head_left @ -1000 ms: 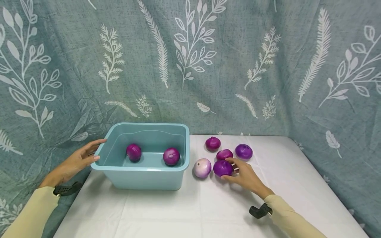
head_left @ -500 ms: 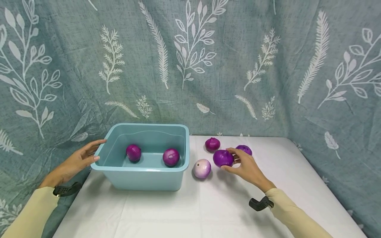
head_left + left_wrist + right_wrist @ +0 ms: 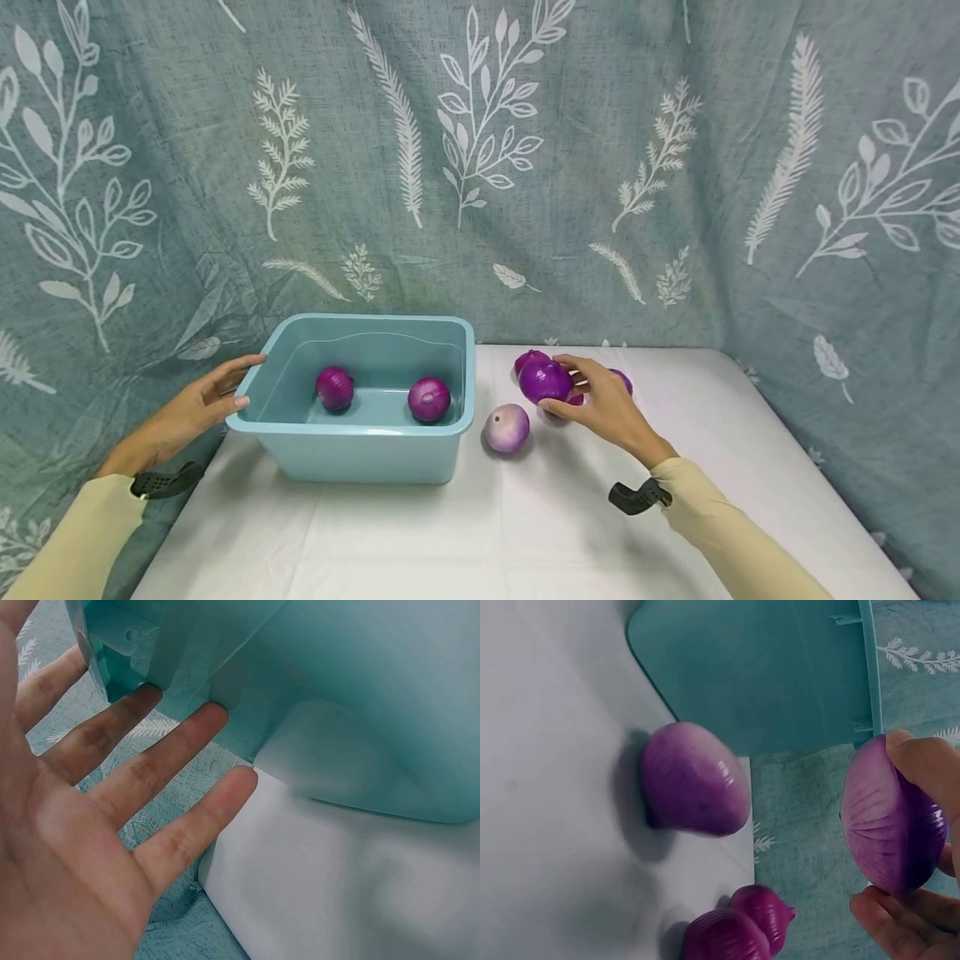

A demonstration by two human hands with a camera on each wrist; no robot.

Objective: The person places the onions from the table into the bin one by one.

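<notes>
My right hand (image 3: 602, 406) grips a purple onion (image 3: 545, 382) between thumb and fingers, raised over the others on the table. The right wrist view shows this onion (image 3: 889, 817) held away from the tabletop. My left hand (image 3: 197, 408) rests its straight fingers at the left rim of a light blue plastic tub (image 3: 352, 454); in the left wrist view its fingertips (image 3: 217, 715) lie under the rim against the side. Inside the tub lie two red onions, one at left (image 3: 334, 388) and one at right (image 3: 429, 399). A pale purple-white onion (image 3: 507, 428) sits just right of the tub.
A red onion (image 3: 528, 360) at the back and another purple onion (image 3: 622, 380) are partly hidden by the right hand and its onion. One more red onion (image 3: 573, 400) shows beneath. A white cloth covers the table (image 3: 450, 542); a leaf-patterned curtain (image 3: 562, 275) hangs behind.
My right hand has lifted the purple onion off the table and carried it up, back and slightly left. The left hand stays at the tub's rim.
</notes>
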